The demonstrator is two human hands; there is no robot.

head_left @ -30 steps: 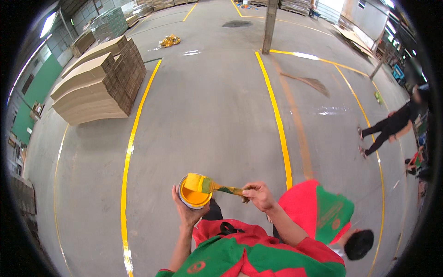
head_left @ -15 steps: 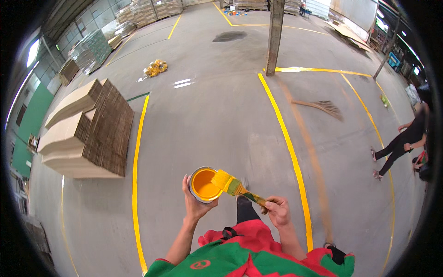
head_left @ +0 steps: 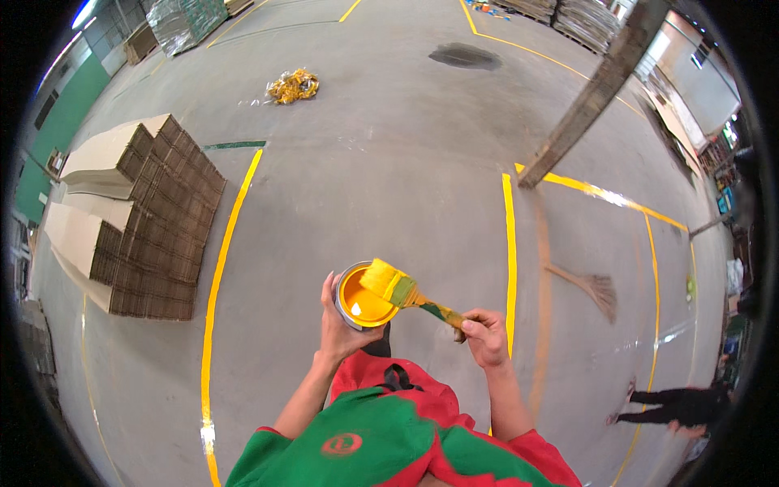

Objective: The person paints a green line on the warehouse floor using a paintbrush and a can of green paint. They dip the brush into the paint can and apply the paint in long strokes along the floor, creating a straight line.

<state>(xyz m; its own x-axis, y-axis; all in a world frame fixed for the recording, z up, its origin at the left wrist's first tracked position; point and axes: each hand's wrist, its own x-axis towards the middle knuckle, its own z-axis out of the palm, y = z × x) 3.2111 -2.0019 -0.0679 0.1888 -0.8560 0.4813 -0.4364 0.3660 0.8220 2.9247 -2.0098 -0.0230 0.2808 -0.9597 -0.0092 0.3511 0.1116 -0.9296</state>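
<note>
In front of my body, my left hand (head_left: 339, 331) is closed around the side of a metal paint can (head_left: 339, 294). Yellow paint (head_left: 357, 305) shows inside it. My right hand (head_left: 487, 337) grips the end of the handle of a flat, wide paintbrush (head_left: 404, 294). The brush is tilted, with its yellow-coated bristles above the right part of the can's opening. Whether the bristles touch the rim, I cannot tell. Paint smears cover the brush's metal band and handle.
Yellow floor lines (head_left: 219, 300) run along both sides. Stacked cardboard sheets (head_left: 162, 235) stand left, a post (head_left: 592, 93) right. A broom (head_left: 591, 286) lies on the right floor near another person (head_left: 682, 403). A yellow-stained plastic heap (head_left: 294, 86) lies ahead.
The view has shifted and tilted, so the post leans and the stack sits nearer. The brush's bristles have come further over the can's opening. Both hands keep their holds.
</note>
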